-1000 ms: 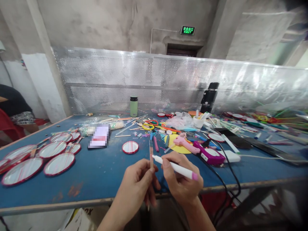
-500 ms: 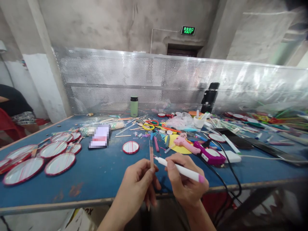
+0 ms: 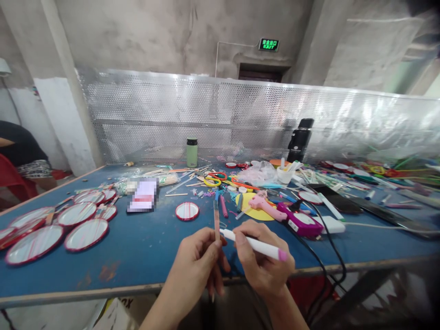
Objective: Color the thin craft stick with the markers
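Note:
Between the thumb and fingers of my left hand point(image 3: 201, 259) a flat wooden craft stick point(image 3: 216, 215) is pinched upright, blue at its top and pinkish lower down. My right hand point(image 3: 263, 256) grips a white marker with a pink end point(image 3: 264, 247) like a pen. The marker's tip meets or nearly meets the stick's right edge, just above my left fingertips. Beyond the hands lie a small round red-rimmed lid point(image 3: 187, 211) and a pink marker point(image 3: 223, 206).
Several red-rimmed discs point(image 3: 85, 234) lie at left beside a phone point(image 3: 143, 196). A pink glue gun point(image 3: 266, 205), a purple device point(image 3: 302, 222) and black cables are at right. A green bottle point(image 3: 192, 152) stands at the back. Someone point(image 3: 20, 151) sits far left.
My right hand and the marker have shifted slightly left and down along the stick. My left hand holds the stick in the same place.

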### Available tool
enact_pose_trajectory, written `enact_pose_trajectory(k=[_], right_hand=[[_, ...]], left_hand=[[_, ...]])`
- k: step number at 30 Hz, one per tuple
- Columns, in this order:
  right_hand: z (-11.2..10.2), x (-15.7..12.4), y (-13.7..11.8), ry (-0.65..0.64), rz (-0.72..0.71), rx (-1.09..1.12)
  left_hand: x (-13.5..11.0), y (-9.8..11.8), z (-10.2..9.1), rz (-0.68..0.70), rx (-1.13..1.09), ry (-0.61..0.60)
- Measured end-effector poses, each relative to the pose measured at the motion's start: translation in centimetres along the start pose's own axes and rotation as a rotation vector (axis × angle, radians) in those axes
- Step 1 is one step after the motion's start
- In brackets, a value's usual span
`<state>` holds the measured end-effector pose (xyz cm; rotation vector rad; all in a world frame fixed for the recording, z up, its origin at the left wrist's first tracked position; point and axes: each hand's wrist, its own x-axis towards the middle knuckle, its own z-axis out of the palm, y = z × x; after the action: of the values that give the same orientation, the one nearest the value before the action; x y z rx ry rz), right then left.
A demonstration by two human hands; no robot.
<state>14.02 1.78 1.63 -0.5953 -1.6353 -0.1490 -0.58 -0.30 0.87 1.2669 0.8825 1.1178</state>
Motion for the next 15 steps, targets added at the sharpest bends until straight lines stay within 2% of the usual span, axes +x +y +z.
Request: enact_pose_trajectory(k=[15], right_hand=[[0.11, 0.02, 0.07, 0.023, 0.006, -0.006]], left_hand=[[0.00, 0.11, 0.05, -0.004, 0.001, 0.003]])
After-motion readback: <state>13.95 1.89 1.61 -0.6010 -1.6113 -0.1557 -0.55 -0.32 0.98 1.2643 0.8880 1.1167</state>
